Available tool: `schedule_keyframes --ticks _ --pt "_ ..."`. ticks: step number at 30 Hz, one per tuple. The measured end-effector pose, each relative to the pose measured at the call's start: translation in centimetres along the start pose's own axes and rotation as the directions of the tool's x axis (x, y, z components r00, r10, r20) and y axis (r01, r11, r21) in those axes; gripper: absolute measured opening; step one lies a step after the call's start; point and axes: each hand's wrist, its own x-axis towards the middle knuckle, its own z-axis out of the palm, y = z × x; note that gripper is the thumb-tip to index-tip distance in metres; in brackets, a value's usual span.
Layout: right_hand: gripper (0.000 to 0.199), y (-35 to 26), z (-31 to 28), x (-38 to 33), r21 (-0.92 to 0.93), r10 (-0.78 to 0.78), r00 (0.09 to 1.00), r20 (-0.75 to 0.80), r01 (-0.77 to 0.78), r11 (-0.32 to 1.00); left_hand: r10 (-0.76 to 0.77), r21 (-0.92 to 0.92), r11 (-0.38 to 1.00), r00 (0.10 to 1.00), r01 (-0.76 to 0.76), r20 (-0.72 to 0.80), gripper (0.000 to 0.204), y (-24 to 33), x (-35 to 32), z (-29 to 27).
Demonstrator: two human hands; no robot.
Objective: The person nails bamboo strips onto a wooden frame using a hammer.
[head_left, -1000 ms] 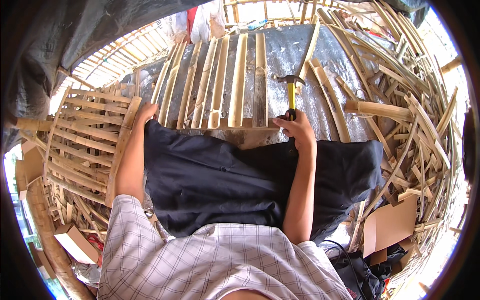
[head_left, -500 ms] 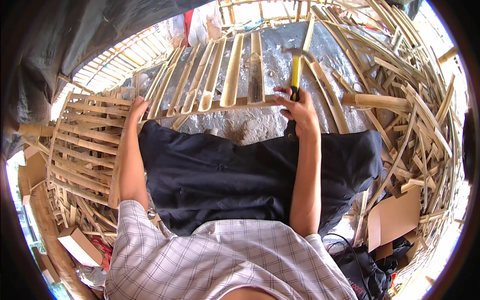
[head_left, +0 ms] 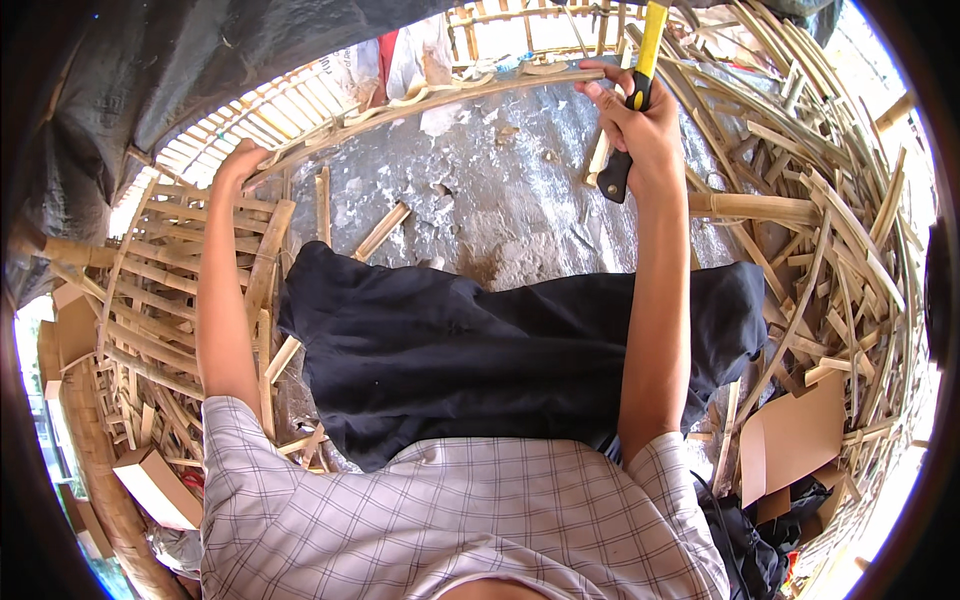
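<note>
- Now the bamboo frame [head_left: 420, 100] is tipped up off the concrete floor [head_left: 500, 200], its long rail arching between my hands at the far edge of the bare patch.
- My left hand [head_left: 240, 160] wraps the rail's left end; best kept firm so the frame doesn't twist.
- My right hand [head_left: 640, 120] is closed round the hammer [head_left: 640, 70], yellow shaft up, fingertips also touching the rail's right end.
- I judge it wise to lift both ends evenly.
- Loose slats [head_left: 820, 230] crowd the right side, a slatted panel [head_left: 150, 300] the left.
</note>
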Motion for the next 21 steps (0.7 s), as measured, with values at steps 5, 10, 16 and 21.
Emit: schedule_keyframes --ticks 5,10,16,21 --pt "0.028 -0.4 -0.1 1.7 -0.069 0.026 0.998 -0.055 -0.029 0.997 -0.033 0.025 0.999 0.995 0.031 0.098 0.025 1.8 -1.0 -1.1" --pt "0.033 0.8 -0.7 2.6 -0.023 -0.036 0.999 0.027 0.036 0.999 -0.229 0.090 0.973 0.945 0.214 0.234 0.036 2.9 -3.7 -0.5" --pt "0.035 1.3 -0.9 1.3 0.057 -0.054 0.998 0.033 0.052 0.997 0.646 0.252 0.751 0.759 -0.611 -0.085 0.059 12.8 -10.1 4.6" --pt "0.037 1.7 -0.1 0.8 0.054 -0.084 0.996 0.044 0.081 0.995 0.800 0.122 0.573 0.585 -0.811 0.133 0.096 24.2 -19.6 15.0"
